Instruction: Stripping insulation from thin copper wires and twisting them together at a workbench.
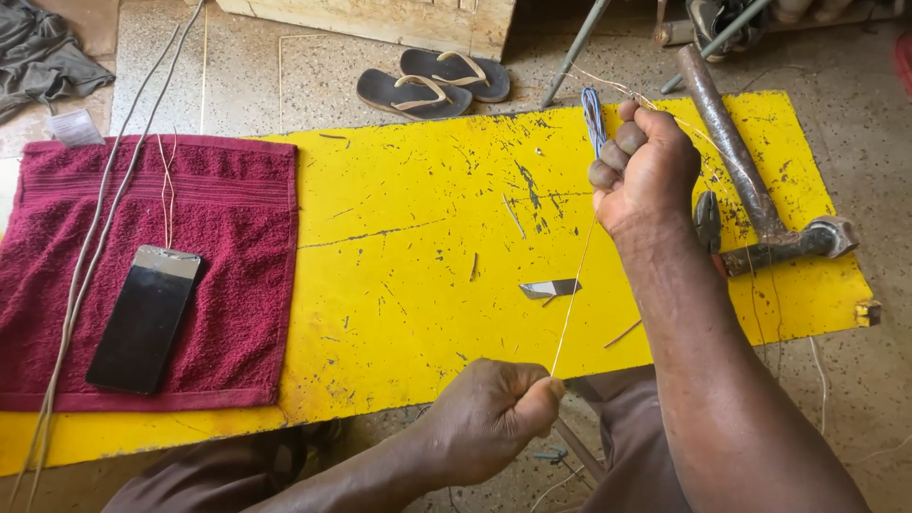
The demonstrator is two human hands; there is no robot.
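My right hand (644,169) is raised over the yellow board (408,256), fist closed on a small blue-and-white bundle of strands (594,119) and the upper end of a thin pale straw strand (573,294). The strand runs taut down to my left hand (494,410), which pinches its lower end at the board's near edge. A small blade (549,288) lies on the board just left of the strand.
A dark red towel (228,256) at left carries a black phone (144,318) and long thin reeds (85,266). A hammer (755,195) lies at the board's right end. A pair of flip-flops (432,84) sits on the floor beyond.
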